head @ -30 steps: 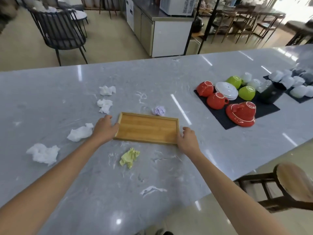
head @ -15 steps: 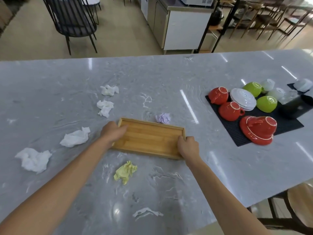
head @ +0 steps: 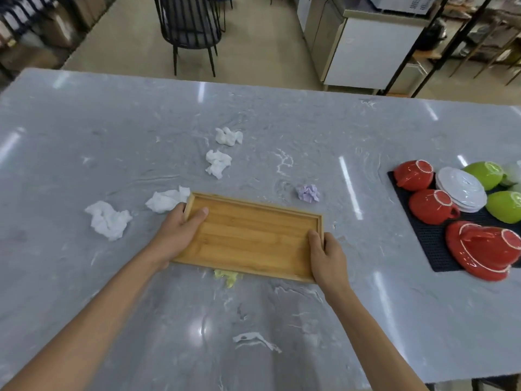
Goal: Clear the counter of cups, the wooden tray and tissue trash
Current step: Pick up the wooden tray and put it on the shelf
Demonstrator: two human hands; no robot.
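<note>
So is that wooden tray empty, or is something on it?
Empty. The wooden tray shows bare wood from rim to rim; only the left hand's and right hand's thumbs reach in.

A tray [head: 253, 235] sits in the middle of the tabletop [head: 310, 131], with the left hand [head: 180, 235] on its left end and the right hand [head: 327, 258] on its right end. Four crumpled tissues [head: 108, 220] lie to its left and behind it. Another tissue ball [head: 308, 193] lies just behind its far right corner. One tissue scrap [head: 228, 276] peeks out from under its near edge. Far right, upturned cups [head: 431, 206] and stacked saucers [head: 462, 189] rest on a mat [head: 431, 244].
</note>
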